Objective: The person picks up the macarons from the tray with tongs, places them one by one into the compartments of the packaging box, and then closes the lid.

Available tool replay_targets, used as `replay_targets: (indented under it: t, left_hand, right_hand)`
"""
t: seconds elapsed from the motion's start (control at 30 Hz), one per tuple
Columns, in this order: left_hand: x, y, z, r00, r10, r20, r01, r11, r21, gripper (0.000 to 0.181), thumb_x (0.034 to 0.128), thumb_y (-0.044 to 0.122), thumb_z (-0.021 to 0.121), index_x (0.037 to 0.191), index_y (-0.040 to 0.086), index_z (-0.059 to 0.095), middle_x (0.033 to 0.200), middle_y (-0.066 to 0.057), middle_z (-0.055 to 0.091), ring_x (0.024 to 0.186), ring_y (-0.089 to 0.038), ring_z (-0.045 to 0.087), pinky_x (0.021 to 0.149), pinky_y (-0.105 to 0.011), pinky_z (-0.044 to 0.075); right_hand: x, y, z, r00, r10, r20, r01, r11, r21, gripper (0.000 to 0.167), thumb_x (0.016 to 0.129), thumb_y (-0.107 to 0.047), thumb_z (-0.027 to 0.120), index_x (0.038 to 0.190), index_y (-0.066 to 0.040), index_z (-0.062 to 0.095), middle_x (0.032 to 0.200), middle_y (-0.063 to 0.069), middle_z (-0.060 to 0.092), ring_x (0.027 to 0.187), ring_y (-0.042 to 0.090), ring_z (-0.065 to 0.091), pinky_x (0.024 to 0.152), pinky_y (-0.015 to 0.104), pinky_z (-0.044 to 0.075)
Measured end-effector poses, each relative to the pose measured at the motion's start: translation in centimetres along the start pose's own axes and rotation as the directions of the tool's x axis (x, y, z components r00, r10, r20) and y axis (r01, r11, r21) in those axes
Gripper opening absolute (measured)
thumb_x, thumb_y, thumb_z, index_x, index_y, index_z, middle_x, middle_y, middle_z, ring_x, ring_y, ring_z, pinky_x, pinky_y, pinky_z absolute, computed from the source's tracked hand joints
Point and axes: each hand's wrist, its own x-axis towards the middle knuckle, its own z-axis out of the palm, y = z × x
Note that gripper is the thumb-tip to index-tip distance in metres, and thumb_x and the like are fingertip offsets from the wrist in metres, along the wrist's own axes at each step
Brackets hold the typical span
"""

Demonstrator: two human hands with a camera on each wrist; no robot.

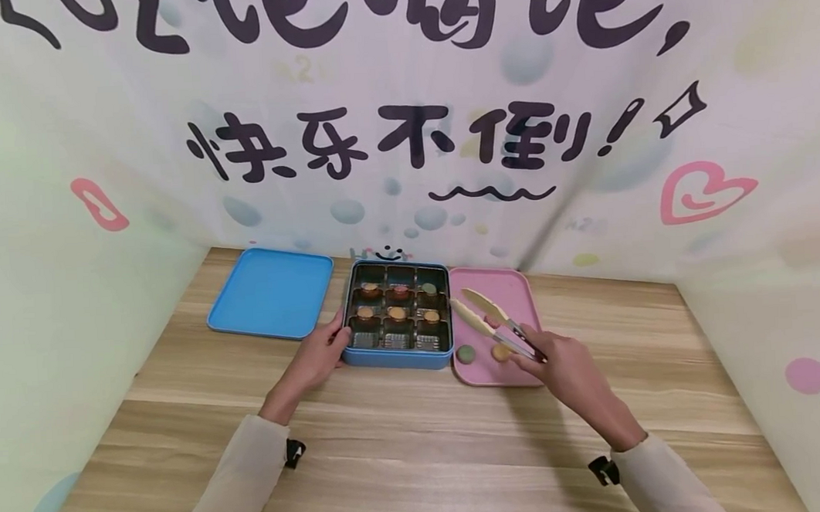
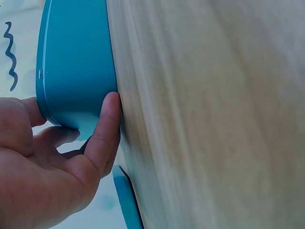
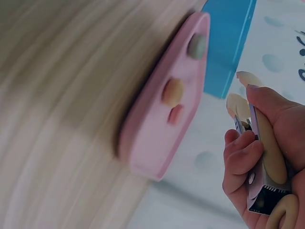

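A blue box [image 1: 398, 359] with a dark divided insert holds several small round pieces, such as a red one [image 1: 401, 292]. My left hand [image 1: 315, 357] grips its left side near the front corner; in the left wrist view, the fingers of this hand [image 2: 62, 157] lie against the blue wall [image 2: 78, 62]. My right hand [image 1: 572, 371] holds tongs [image 1: 497, 325] over the pink tray, tips apart near the box's right edge, nothing between them. In the right wrist view, the hand [image 3: 281, 143] wraps the tongs' handle [image 3: 271, 148]. Green [image 1: 466, 354], yellow [image 1: 501, 352] and reddish [image 3: 175, 114] pieces lie on the tray.
The pink tray [image 1: 482, 372] stands directly right of the box. A blue lid or tray [image 1: 273, 292] lies to the box's left, near the back edge of the wooden table [image 1: 407, 457]. A printed white backdrop [image 1: 373, 80] rises behind, with pale walls at both sides.
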Motion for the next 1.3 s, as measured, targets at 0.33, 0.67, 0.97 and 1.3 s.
replay_targets:
  t: [0.33, 0.67, 0.97, 1.3]
  left_hand:
    - [-0.1, 0.1, 0.0, 1.0, 0.001, 0.001, -0.001, 1.0, 0.006, 0.058, 0.1088, 0.032, 0.036, 0.159, 0.011, 0.015, 0.09, -0.016, 0.051, 0.104, -0.033, 0.065, 0.081, -0.039, 0.059]
    - [-0.1, 0.0, 0.0, 1.0, -0.01, -0.004, 0.01, 1.0, 0.006, 0.059, 0.1086, 0.032, 0.037, 0.159, 0.011, 0.016, 0.09, -0.015, 0.052, 0.102, -0.031, 0.066, 0.08, -0.038, 0.058]
    - [0.0, -0.1, 0.1, 1.0, 0.003, -0.011, -0.002, 1.0, 0.017, 0.058, 0.1085, 0.032, 0.037, 0.159, 0.01, 0.018, 0.13, -0.03, 0.054, 0.089, -0.025, 0.068, 0.078, -0.037, 0.058]
    - [0.0, 0.0, 0.0, 1.0, 0.005, -0.014, -0.005, 1.0, 0.015, 0.058, 0.1085, 0.031, 0.038, 0.159, 0.01, 0.018, 0.147, -0.03, 0.043, 0.088, -0.023, 0.069, 0.077, -0.037, 0.058]
  right_hand:
    - [-2.2, 2.7, -0.4, 0.999, 0.054, 0.009, -0.053, 0.998, -0.034, 0.055, 0.088, -0.026, 0.077, 0.135, -0.002, 0.061, 0.062, -0.004, 0.038, 0.055, 0.01, 0.034, 0.05, 0.023, 0.029]
    - [-3.2, 4.2, -0.7, 0.995, 0.083, 0.055, -0.077, 0.992, -0.096, 0.043, 0.088, -0.028, 0.076, 0.123, -0.004, 0.067, 0.062, -0.005, 0.037, 0.055, 0.013, 0.037, 0.051, 0.026, 0.031]
    - [-3.1, 4.4, -0.5, 0.992, 0.09, 0.092, -0.079, 0.99, -0.115, 0.041, 0.089, -0.03, 0.075, 0.121, -0.007, 0.066, 0.061, -0.003, 0.038, 0.055, 0.016, 0.039, 0.051, 0.029, 0.031]
    - [-3.1, 4.2, -0.5, 0.993, 0.095, 0.063, -0.088, 0.99, -0.111, 0.056, 0.088, -0.029, 0.076, 0.134, -0.001, 0.062, 0.071, 0.005, 0.06, 0.06, 0.016, 0.044, 0.054, 0.03, 0.035]
